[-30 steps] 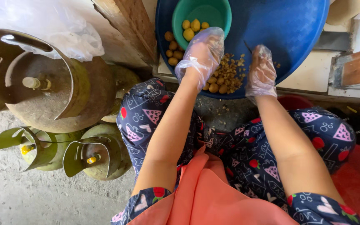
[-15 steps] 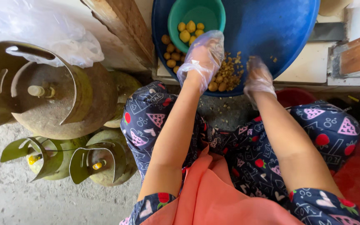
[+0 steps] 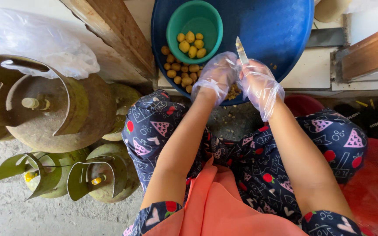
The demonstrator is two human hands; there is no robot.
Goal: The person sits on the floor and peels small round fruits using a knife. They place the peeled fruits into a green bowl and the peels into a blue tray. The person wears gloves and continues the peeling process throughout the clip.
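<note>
A wide blue basin [image 3: 276, 39] sits at twelve o'clock from the seated person, resting on a pale ledge above the knees. Inside it, toward eleven o'clock, stands a green bowl [image 3: 206, 19] holding a few peeled yellow pieces [image 3: 191, 43]. Just below the bowl, at its six to seven o'clock, a loose heap of small brown-yellow nuts [image 3: 178, 70] lies on the basin floor.

Both hands wear thin clear plastic gloves and meet over the near rim of the basin. The right hand [image 3: 259, 81] is closed around a small knife [image 3: 241, 50], whose blade points up and slightly left, toward twelve o'clock, its long axis running away from the body. The left hand [image 3: 217, 74] is curled shut just beside it, touching or nearly touching at the fingertips; it probably pinches one of the nuts, though the crumpled glove hides what is inside. Scraps of peel [image 3: 232, 91] lie beneath the two hands.

The heap of nuts lies at about ten o'clock from the left hand and close to it, so that hand is the nearer one; the right hand stands farther off, with the left between it and the heap.
</note>
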